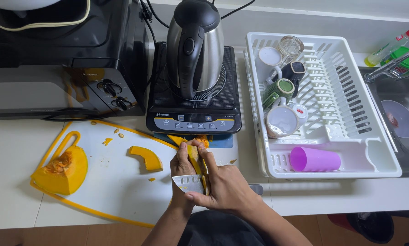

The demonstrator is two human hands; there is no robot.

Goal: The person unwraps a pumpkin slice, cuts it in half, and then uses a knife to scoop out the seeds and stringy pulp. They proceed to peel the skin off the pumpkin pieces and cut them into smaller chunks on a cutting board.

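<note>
**Hidden and cut-off parts**

Knife [189,183]: handle hidden inside the right hand [225,189], only part of the blade shows. Pumpkin slice [194,157] mostly covered by fingers of both hands. Oven [63,59] cut by left and top edges. Sink [402,123] and bottle [391,47] cut at right edge. Dark thing [370,225] under tabletop [332,196]: can't tell what. Kettle [195,45] top cropped.

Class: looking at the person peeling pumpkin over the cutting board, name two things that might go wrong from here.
1. The knife blade lies close against the left hand gripping the pumpkin slice; a slip might cut a finger.
2. The work is in mid-air, off the cutting board, so a slip has no support beneath it.
</note>
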